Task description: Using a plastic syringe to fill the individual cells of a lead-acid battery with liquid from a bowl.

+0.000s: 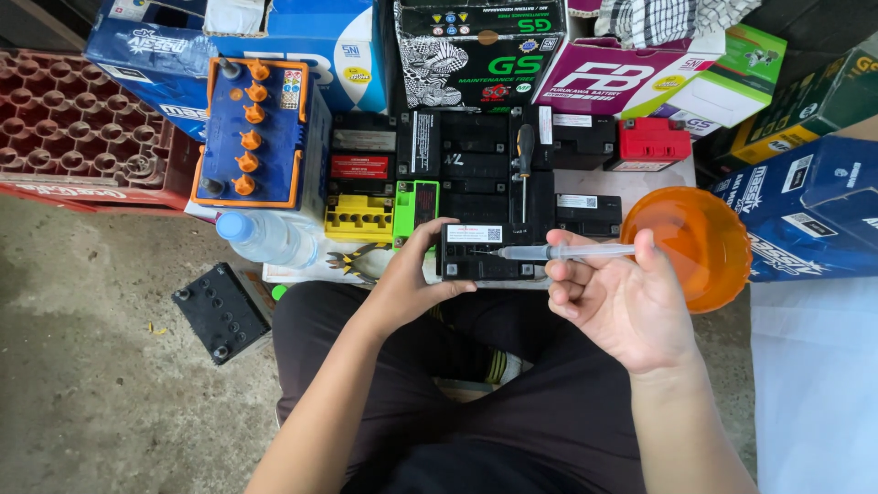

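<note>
My left hand (412,274) grips the left end of a small black battery (485,254) that lies just in front of my knees. My right hand (622,297) holds a clear syringe (558,251) level, its needle pointing left over the top of that battery. My thumb rests on the plunger end. An orange translucent bowl (700,242) sits right behind my right hand.
Several black batteries (476,151) with a screwdriver (524,160) on them, a yellow one (359,218), a green one (416,206) and a red one (649,142) lie ahead. A blue battery with orange caps (256,133), a water bottle (265,238), pliers (352,261), a loose black battery (222,311), a red crate (73,123) and cardboard boxes (480,46) surround them.
</note>
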